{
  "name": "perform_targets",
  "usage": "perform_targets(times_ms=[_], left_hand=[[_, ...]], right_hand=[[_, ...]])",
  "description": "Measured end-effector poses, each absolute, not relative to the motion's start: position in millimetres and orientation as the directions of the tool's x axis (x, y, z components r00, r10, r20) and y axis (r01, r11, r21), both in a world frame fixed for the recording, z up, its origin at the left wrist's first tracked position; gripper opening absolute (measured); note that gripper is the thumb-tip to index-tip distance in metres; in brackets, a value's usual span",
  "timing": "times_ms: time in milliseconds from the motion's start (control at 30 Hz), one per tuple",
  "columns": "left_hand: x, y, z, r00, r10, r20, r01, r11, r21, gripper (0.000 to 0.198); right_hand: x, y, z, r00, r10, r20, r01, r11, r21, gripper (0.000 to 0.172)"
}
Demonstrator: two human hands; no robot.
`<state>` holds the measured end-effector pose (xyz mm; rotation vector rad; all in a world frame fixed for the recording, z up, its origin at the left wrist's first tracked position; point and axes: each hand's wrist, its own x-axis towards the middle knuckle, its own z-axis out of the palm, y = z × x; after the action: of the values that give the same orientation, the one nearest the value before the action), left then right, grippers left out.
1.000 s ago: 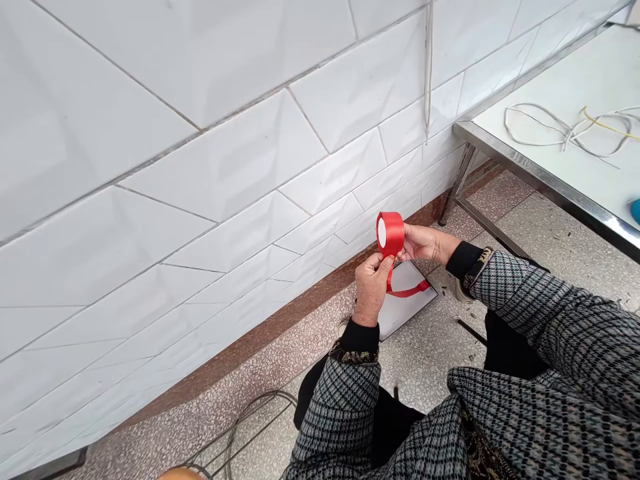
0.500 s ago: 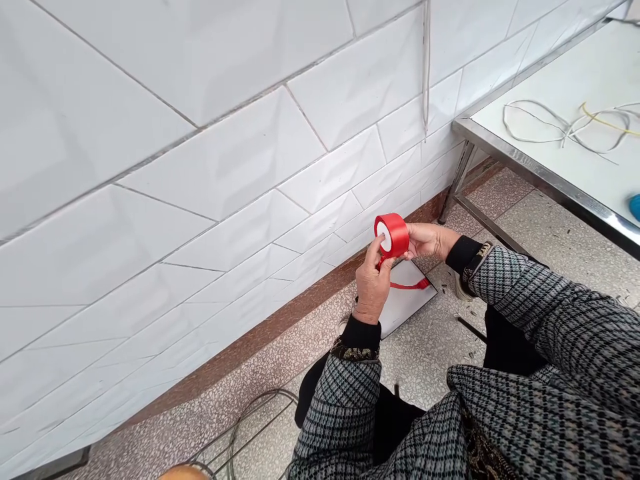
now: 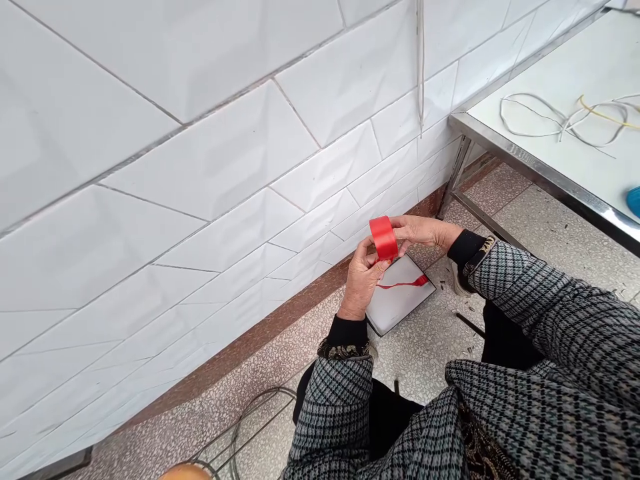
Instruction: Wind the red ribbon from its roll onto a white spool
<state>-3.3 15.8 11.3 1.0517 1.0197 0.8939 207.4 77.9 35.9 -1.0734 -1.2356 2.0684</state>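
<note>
A red ribbon roll point(image 3: 383, 237) is held up between both hands in front of the white tiled wall. My left hand point(image 3: 361, 278) cups the roll from below, fingers curled on its near side. My right hand point(image 3: 423, 231) grips its far side, fingers over the top. A loose red ribbon end point(image 3: 406, 283) trails from the roll down onto a white flat box point(image 3: 395, 304) lying on the floor below the hands.
A steel-framed table point(image 3: 530, 170) stands at the right with loose wires point(image 3: 565, 120) and a blue object point(image 3: 635, 200) on it. A wire rack point(image 3: 245, 427) lies on the speckled floor at the bottom. The tiled wall point(image 3: 200, 167) fills the left.
The roll has turned from showing its white core face to showing its red edge. My left hand has slid from pinching the ribbon below the roll up onto the roll.
</note>
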Motion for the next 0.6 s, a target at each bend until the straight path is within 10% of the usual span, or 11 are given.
perform_targets(times_ms=[333, 600], left_hand=[[14, 6, 3, 0.035, 0.990, -0.136, -0.027, 0.137, 0.990, 0.042], [18, -1, 7, 0.145, 0.985, -0.096, -0.094, 0.110, 0.989, 0.049]], right_hand=[[201, 95, 24, -0.067, 0.890, -0.451, 0.023, -0.450, -0.893, 0.023], [202, 93, 26, -0.122, 0.859, -0.496, -0.041, -0.504, -0.863, 0.019]])
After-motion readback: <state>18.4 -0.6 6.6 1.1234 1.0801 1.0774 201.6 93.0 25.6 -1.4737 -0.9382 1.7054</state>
